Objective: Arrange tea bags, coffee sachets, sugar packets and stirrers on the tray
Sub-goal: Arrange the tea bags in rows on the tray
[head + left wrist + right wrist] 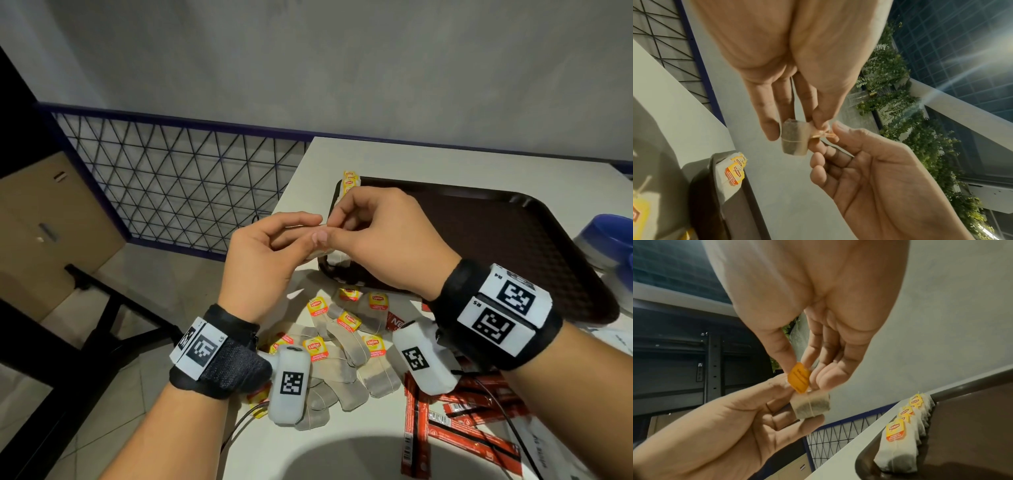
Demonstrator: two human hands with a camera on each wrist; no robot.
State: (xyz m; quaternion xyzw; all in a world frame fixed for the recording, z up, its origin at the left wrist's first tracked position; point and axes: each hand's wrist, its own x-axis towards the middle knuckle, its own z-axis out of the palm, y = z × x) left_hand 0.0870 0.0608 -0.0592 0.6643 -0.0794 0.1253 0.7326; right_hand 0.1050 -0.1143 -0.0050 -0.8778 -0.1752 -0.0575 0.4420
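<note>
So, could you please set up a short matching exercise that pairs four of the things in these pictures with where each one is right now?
Things:
1. yellow tag
2. row of tea bags
3. red sachets
4. blue bowl

Places:
A. lying loose on the table, near the person
B. pinched in the right hand
C. on the table, right of the tray
D. lined up along the tray's left edge

Pairs: 1-B, 2-D, 3-A, 4-C
</note>
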